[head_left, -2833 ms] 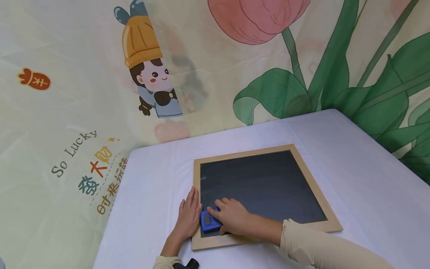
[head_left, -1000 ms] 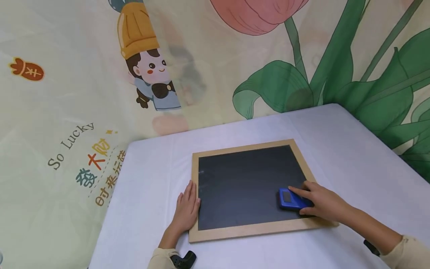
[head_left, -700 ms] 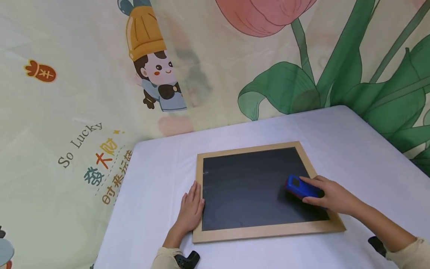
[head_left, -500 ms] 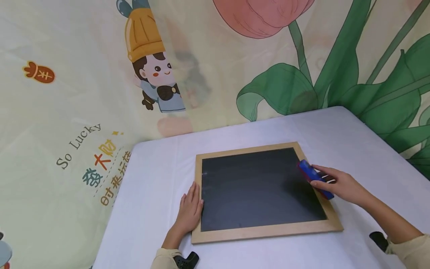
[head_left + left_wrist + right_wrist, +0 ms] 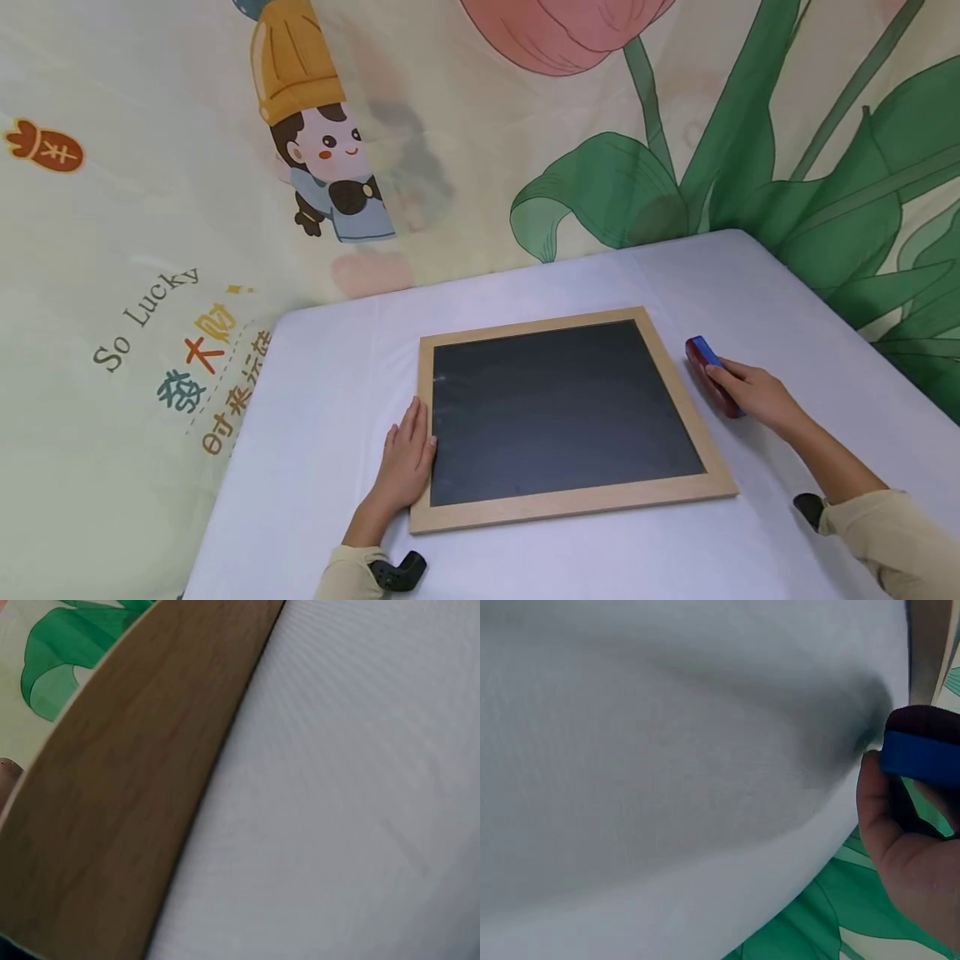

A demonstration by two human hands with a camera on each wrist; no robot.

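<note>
A small blackboard (image 5: 555, 417) in a pale wooden frame lies on the white-covered table. My left hand (image 5: 405, 460) rests with straight fingers along the frame's left edge. My right hand (image 5: 757, 396) grips a blackboard eraser (image 5: 708, 379) with a blue back and dark red felt, just to the right of the board. The eraser is tipped on its side, its felt facing left. In the right wrist view, the thumb and fingers pinch the eraser's blue back (image 5: 922, 759). In the left wrist view, the side of the wooden frame (image 5: 127, 772) fills the left part.
White cloth (image 5: 810, 350) covers the table around the board. Behind stands a printed backdrop (image 5: 465, 167) with a tulip, leaves and a cartoon figure. A black device (image 5: 399, 572) sits at the left wrist, another dark one (image 5: 810, 510) at the right.
My right hand wiped from the board's lower left to its right side, then lifted the eraser off past the right frame edge and tipped it. The left hand has stayed at the frame.
</note>
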